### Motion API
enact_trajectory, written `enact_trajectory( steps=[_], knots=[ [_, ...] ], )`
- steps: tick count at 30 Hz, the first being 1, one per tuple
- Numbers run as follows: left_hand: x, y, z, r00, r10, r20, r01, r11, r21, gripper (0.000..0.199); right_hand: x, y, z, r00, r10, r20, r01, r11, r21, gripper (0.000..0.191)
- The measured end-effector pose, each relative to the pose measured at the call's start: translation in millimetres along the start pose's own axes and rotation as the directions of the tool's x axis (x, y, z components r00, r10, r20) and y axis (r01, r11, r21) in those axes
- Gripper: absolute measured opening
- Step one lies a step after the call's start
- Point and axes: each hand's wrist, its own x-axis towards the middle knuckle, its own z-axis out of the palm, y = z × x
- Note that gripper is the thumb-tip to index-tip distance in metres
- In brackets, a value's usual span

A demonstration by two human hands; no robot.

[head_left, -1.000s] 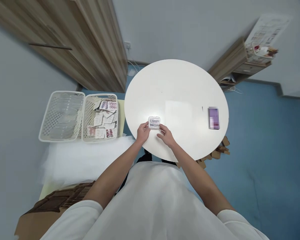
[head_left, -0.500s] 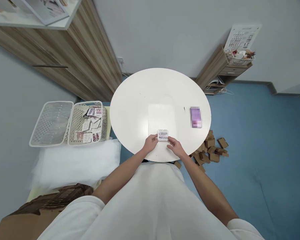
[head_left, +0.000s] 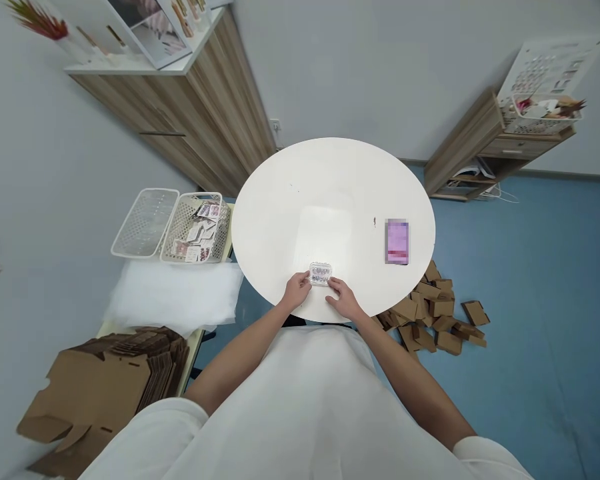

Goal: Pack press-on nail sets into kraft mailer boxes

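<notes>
The left hand [head_left: 297, 291] pinches a clear case [head_left: 321, 265] of pieces [head_left: 321, 272]; the right hand [head_left: 345, 300], spread, touches it. A basket [head_left: 223, 225] holds cards [head_left: 199, 232].

A picture panel [head_left: 153, 30] stood on the wood-grain cabinet [head_left: 225, 100]; rightward, a white basket [head_left: 537, 125] topped a drawer unit [head_left: 525, 145].

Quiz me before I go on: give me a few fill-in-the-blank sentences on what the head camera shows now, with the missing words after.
The clear case is between the left hand and the ____ hand.
The oval table has a top coloured ____.
The small brown boxes lie scattered on the blue ____.
The small flat cards lie inside a white perforated ____.

Missing words: right; white; floor; basket.
</notes>
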Motion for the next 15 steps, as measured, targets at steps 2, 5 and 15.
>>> enact_trajectory(
  steps=[2,5,15],
  knots=[
    [2,0,1.7,1.0,-0.005,-0.005,0.005,1.0,0.008,0.046,2,-1,0,1.0,-0.009,0.008,0.01,0.998,-0.055,0.054],
    [4,-1,3.1,1.0,0.001,0.013,-0.001,0.999,0.043,0.05,4,-4,0,0.999,-0.031,0.015,0.033,0.989,-0.145,0.056],
    [-11,-21,-13.1,0.95,0.276,0.149,-0.312,0.879,0.36,0.052,-7,-12,10,0.97,-0.159,0.185,0.243,0.694,-0.678,0.023]
  ],
)
